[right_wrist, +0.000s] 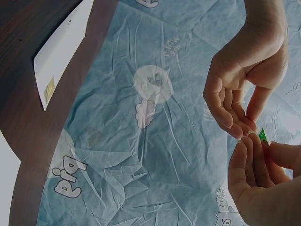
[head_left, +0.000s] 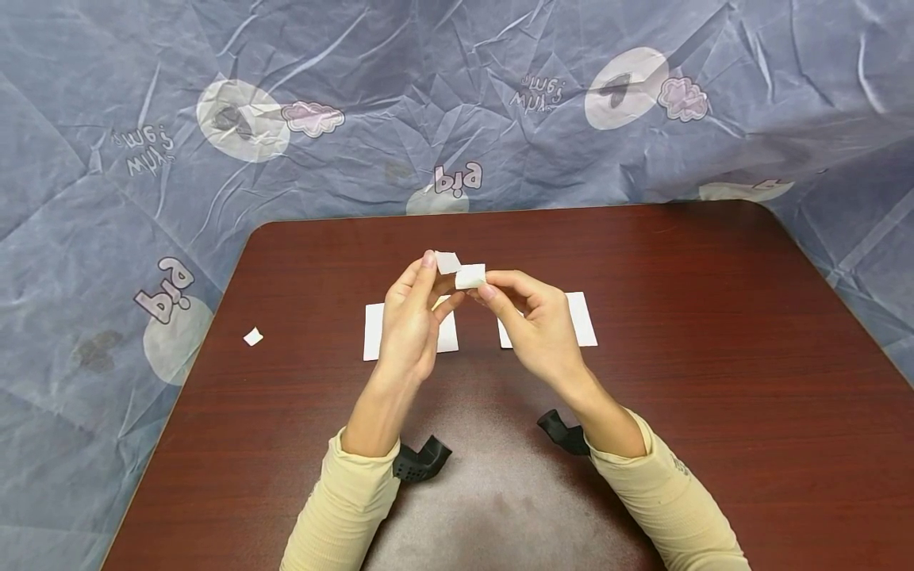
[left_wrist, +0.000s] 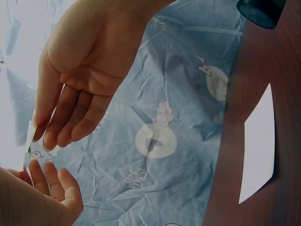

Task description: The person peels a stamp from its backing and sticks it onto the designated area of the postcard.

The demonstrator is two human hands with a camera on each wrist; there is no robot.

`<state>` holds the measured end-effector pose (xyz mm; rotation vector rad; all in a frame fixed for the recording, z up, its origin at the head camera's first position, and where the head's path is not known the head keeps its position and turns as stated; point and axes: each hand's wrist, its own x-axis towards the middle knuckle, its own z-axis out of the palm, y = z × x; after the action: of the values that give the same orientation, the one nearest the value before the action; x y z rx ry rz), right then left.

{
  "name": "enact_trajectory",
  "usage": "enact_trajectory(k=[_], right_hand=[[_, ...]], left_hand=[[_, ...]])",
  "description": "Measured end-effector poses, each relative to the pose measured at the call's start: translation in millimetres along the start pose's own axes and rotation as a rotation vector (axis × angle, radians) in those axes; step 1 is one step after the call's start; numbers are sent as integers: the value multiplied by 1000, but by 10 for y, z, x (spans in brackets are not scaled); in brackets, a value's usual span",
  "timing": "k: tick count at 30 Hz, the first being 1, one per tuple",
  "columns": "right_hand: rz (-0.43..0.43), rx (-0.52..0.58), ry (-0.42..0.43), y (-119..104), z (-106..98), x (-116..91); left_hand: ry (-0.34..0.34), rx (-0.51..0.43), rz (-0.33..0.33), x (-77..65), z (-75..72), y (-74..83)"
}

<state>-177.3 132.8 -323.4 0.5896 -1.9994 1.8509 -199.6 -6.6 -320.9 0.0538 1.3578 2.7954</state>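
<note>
Above the table, my left hand (head_left: pixel 408 329) pinches a small white paper piece (head_left: pixel 447 262) between thumb and forefinger. My right hand (head_left: pixel 539 325) pinches a second small white piece (head_left: pixel 470 276) beside it; the two pieces overlap or touch at their edges in the head view. A green patch (right_wrist: pixel 262 135) shows on a piece at the fingertips in the right wrist view. Behind the hands lie two white cards, the left card (head_left: pixel 374 333) and the right card (head_left: pixel 581 319), both partly hidden. A gold patch (right_wrist: pixel 49 89) marks the left card's corner.
A small white scrap (head_left: pixel 253 337) lies on the dark red table (head_left: pixel 714 357) at the left. Black curved mounts (head_left: pixel 423 460) sit at both wrists. A blue printed cloth (head_left: pixel 385 103) hangs behind the table.
</note>
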Motion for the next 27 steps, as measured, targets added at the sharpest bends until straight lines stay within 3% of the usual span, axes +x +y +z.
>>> enact_trajectory(k=[9,19,21,27], right_hand=[[-8,-8,-3,4,10,5],[-7,5,-4,3,18,-2],[-10,8,-4,9,18,-1],[-9,12,1,19,9,6]], left_hand=[[51,-11,7,50,-93,75],[120,-52,28,182,-319,188],[140,-101,8,228,-376,209],[241,-367,-132,351,-553,315]])
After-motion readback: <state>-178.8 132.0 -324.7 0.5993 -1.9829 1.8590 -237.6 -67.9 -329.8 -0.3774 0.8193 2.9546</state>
